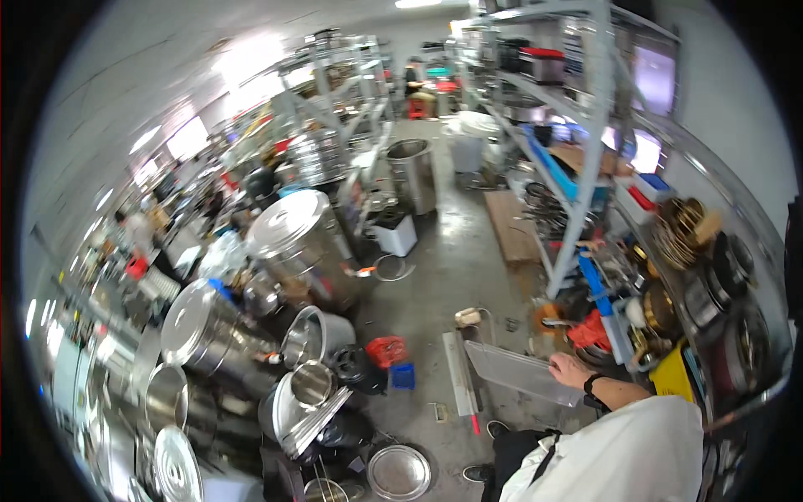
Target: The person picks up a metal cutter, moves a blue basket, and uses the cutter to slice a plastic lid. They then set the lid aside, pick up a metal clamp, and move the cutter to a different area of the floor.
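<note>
My right hand (569, 370), with a dark band at the wrist, is closed on the upper right edge of a clear flat panel (519, 372). The panel is tilted above the grey floor, and its lower part is see-through. Close to its left end, a long pale metal strip (457, 372) with a red tip lies on the floor. A small beige block-like thing (467, 317) lies just beyond the strip. My left hand is out of view.
Steel pots, lidded drums (288, 222) and a round metal tray (399, 472) crowd the left side. A red bag (386, 351) and a blue box (402, 376) lie on the floor. Loaded metal shelving (585, 167) lines the right. Another person sits far back.
</note>
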`<state>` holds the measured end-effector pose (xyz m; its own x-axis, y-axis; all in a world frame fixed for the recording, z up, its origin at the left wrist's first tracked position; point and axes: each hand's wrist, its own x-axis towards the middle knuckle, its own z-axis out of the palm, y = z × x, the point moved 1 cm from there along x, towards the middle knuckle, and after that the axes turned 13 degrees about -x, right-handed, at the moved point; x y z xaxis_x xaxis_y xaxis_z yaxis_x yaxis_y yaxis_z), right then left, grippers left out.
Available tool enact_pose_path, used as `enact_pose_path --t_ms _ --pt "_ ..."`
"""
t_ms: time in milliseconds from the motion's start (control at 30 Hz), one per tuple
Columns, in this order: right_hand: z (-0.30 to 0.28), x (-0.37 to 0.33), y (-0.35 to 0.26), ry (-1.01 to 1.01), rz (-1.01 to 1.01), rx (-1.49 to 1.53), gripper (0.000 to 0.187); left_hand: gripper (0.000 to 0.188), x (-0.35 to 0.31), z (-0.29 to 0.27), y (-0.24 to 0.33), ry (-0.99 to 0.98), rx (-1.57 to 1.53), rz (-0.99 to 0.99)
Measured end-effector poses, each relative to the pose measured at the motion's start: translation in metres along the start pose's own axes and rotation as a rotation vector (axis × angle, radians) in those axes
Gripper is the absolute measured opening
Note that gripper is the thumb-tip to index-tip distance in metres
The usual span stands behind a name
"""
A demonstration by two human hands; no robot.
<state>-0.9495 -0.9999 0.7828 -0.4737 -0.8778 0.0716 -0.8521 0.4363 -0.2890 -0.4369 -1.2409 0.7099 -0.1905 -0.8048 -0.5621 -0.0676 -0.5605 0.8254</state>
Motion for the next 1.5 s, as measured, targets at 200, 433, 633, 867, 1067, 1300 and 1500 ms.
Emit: enact_pose_path --t_ms 200,433,633,867,1067,1300,1500 --pt "0.022 -0.06 0.029 0.16 0.224 -0.035 0.022 0.017 0.003 0.057 0.019 -0.097 0.015 -0.029" --pt "-0.015 -0.131 0.064 0.257 0.526 0.02 0.018 0.017 0.012 0.102 0.025 -0.135 0.05 -0.083" --pt "-0.05 -0.134 0.066 0.369 0.601 0.053 0.018 0.017 0.02 0.089 0.033 -0.114 0.057 -0.109" --pt "-0.055 -0.124 0.008 0.371 0.664 -0.021 0.021 0.017 0.084 0.127 0.049 -0.37 0.147 -0.104" --pt "-0.062 -0.14 -0.069 0.42 0.898 -0.02 0.029 0.032 0.066 0.3 0.113 -1.056 0.438 0.051" --pt "-0.059 -0.13 -0.165 0.412 1.041 0.052 0.033 0.042 0.002 0.387 0.131 -1.432 0.407 -0.143" --pt "-0.061 -0.129 -0.214 0.408 1.11 0.011 0.024 0.049 -0.04 0.393 0.105 -1.461 0.57 -0.208"
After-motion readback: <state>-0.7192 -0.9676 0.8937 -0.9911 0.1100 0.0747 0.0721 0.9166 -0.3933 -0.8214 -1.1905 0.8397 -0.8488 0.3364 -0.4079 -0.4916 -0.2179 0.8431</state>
